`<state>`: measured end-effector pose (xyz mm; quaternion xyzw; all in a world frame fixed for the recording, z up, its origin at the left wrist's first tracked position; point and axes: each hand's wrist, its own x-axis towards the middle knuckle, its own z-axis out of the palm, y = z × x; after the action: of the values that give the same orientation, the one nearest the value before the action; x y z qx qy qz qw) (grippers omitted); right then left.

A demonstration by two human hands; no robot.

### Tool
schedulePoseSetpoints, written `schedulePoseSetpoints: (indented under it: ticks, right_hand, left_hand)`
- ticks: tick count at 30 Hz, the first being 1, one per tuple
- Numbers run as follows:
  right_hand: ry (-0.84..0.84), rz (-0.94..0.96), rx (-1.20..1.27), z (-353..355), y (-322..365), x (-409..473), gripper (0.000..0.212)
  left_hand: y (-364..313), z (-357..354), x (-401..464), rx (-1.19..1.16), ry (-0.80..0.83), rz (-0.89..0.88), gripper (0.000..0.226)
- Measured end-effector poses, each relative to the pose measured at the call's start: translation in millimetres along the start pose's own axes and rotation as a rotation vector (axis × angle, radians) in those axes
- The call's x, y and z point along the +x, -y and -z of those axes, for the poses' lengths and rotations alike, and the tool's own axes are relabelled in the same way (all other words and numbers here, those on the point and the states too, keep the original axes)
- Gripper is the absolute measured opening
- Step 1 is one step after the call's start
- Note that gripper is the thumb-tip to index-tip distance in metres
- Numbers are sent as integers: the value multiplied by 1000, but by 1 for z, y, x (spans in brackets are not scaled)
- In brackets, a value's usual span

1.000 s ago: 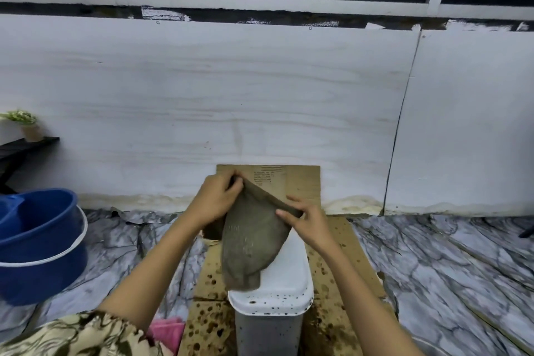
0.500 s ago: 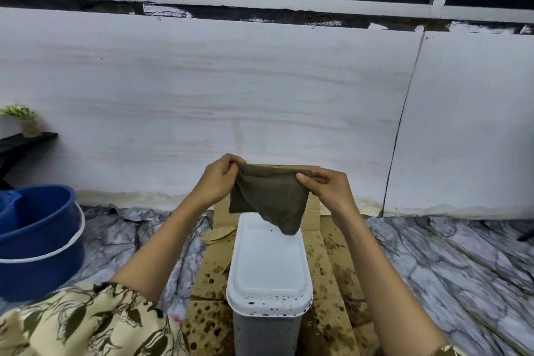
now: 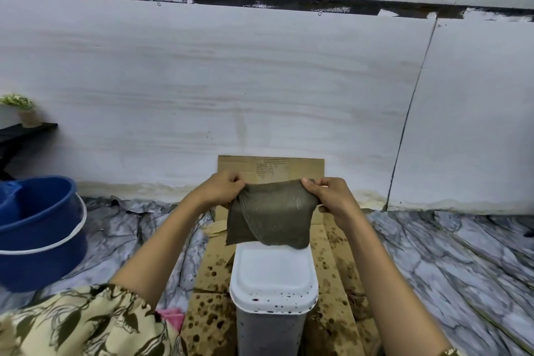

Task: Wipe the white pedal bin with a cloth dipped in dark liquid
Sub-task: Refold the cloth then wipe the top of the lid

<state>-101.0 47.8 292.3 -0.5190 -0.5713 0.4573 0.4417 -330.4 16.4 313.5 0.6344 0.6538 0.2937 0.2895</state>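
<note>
Both hands, left hand [image 3: 221,191] and right hand [image 3: 329,196], pinch wet cloth [image 3: 270,220] top corners, stretched above pedal bin [image 3: 273,283]. Risk: drips spot lid below.

A single head-worn wide-angle camera looks forward and down, close over the hands [image 3: 277,196] at frame centre, facing the white wall [image 3: 202,81] ahead.

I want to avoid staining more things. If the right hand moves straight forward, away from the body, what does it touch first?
Probably the upright cardboard sheet leaning against the white wall. The right hand pinches the cloth just before it, though depth is unclear.
</note>
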Motion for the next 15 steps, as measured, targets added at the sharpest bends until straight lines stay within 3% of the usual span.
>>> schedulePoseSetpoints:
  ticks: [6, 11, 15]
  right_hand:
    - [20, -40, -1, 4, 0, 0, 35]
    - [-57, -124, -6, -13, -29, 0, 18]
    - [37, -160, -53, -11, -60, -12, 12]
  left_hand:
    - [3, 7, -3, -171, 112, 33, 23]
    - [22, -23, 9, 116, -29, 23, 19]
    - [48, -45, 4, 243, -39, -5, 18]
